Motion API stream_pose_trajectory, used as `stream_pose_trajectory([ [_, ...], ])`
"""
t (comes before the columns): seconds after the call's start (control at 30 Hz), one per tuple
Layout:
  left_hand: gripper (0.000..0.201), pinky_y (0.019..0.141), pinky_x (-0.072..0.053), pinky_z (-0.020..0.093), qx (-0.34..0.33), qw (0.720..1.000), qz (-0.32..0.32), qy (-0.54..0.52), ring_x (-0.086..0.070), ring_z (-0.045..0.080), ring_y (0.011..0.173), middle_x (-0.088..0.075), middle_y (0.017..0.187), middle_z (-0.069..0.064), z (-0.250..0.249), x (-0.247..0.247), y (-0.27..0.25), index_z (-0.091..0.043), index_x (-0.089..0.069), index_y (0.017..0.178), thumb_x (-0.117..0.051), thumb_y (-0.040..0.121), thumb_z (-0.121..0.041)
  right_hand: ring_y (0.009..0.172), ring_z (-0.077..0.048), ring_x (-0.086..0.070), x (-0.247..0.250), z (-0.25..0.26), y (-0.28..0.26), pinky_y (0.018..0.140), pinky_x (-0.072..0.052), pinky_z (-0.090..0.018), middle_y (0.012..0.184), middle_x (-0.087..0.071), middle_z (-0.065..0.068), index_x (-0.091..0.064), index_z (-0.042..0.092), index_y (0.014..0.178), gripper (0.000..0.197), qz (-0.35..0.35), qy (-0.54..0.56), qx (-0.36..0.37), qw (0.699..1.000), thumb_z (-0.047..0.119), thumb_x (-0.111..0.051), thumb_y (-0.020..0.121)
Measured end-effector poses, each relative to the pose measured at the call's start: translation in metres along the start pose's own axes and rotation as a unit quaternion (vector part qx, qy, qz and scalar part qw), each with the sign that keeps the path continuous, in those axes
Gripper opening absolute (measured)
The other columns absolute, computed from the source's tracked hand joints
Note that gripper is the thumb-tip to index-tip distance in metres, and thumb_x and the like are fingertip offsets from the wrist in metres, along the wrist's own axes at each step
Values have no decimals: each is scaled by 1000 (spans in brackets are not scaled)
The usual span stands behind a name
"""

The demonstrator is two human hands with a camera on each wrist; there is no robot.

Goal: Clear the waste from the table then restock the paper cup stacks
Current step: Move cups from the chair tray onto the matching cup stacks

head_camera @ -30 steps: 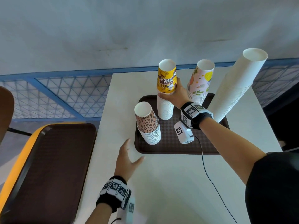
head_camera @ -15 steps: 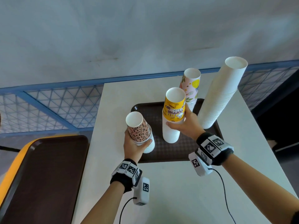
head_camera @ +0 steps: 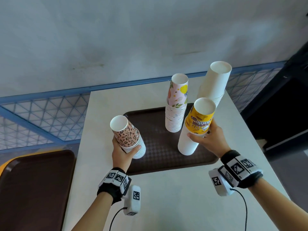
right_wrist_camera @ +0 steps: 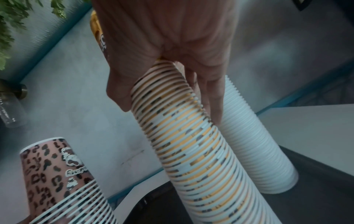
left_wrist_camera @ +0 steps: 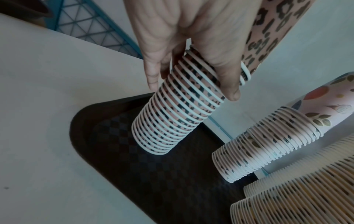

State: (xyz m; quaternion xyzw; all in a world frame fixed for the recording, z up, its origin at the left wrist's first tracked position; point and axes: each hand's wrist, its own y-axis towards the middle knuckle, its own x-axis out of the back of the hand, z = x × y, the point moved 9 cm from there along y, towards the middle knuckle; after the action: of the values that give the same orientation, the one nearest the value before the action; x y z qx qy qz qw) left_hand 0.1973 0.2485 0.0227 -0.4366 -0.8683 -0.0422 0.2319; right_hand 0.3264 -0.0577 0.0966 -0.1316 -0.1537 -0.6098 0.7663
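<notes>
On a brown tray (head_camera: 160, 160) stand four stacks of upside-down paper cups. My left hand (head_camera: 124, 150) grips the short leopard-print stack (head_camera: 128, 137) at the tray's near left corner; the left wrist view shows thumb and fingers around its upper rims (left_wrist_camera: 172, 113), its base on the tray (left_wrist_camera: 134, 174). My right hand (head_camera: 202, 132) grips the yellow-topped stack (head_camera: 198, 124) at the tray's right, fingers wrapped below the top cup (right_wrist_camera: 201, 151). A fruit-print stack (head_camera: 176, 110) and a tall plain white stack (head_camera: 215, 84) stand behind, untouched.
The tray lies on a white table (head_camera: 166, 205) against a grey wall. A second brown tray (head_camera: 33, 189) rests on a yellow seat to the left. A blue mesh railing (head_camera: 41, 117) runs behind. Cables trail from both wrist units.
My left hand rose from the bare table and took hold of the leopard stack. My right hand, still holding the yellow stack, drew nearer to me and to the right on the tray.
</notes>
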Motion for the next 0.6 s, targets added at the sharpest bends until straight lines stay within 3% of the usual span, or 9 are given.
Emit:
stream_pose_trajectory([
  [0.1, 90, 97, -36, 27, 46, 999, 23, 19, -47, 13, 114, -46, 127, -4, 15, -4, -17, -11, -26, 139, -80, 67, -15, 94, -18, -60, 10, -1, 2, 85, -48, -30, 103, -62, 2, -50, 13, 118, 64, -7, -10, 4, 1000, 9, -82, 63],
  [0.2, 66, 95, -44, 34, 121, 990, 52, 60, -58, 27, 105, -61, 121, 14, 43, -14, -43, -6, -51, 119, -77, 63, -30, 95, -15, -57, 17, -1, 4, 84, -44, -26, 107, -60, 4, -48, 9, 122, 66, -10, -21, 7, 1000, 9, -81, 65],
  [0.27, 45, 90, -50, 33, 124, 985, 104, 62, -62, 24, 89, -67, 109, 18, 44, -33, -56, -5, -59, 108, -74, 71, -24, 96, -14, -56, 23, -2, 3, 84, -43, -25, 108, -60, 3, -48, 9, 123, 67, -16, -19, 4, 1000, 8, -81, 65],
  [0.33, 37, 80, -51, 21, 84, 983, 148, 66, -61, 20, 84, -67, 108, 18, 22, -56, -61, -4, -57, 112, -70, 78, -14, 96, -13, -56, 28, -5, 3, 84, -42, -24, 109, -59, 5, -47, 10, 125, 68, -20, -20, 3, 1000, 9, -81, 66],
  [0.4, 48, 75, -48, 15, 33, 986, 160, 45, -60, 20, 88, -63, 112, 16, -14, -77, -55, -7, -50, 122, -69, 79, -13, 98, -12, -55, 31, -8, 3, 85, -42, -23, 111, -57, 7, -46, 11, 127, 71, -18, -22, 2, 1000, 10, -81, 66],
  [0.6, 94, 102, -43, 38, -50, 992, 109, -34, -48, 20, 118, -43, 135, 9, -116, -121, 6, -19, -22, 141, -80, 67, -21, 96, -10, -56, 33, -16, 5, 71, -42, 2, 109, -58, 7, -45, 10, 128, 71, -3, -15, 2, 1000, 10, -81, 66],
])
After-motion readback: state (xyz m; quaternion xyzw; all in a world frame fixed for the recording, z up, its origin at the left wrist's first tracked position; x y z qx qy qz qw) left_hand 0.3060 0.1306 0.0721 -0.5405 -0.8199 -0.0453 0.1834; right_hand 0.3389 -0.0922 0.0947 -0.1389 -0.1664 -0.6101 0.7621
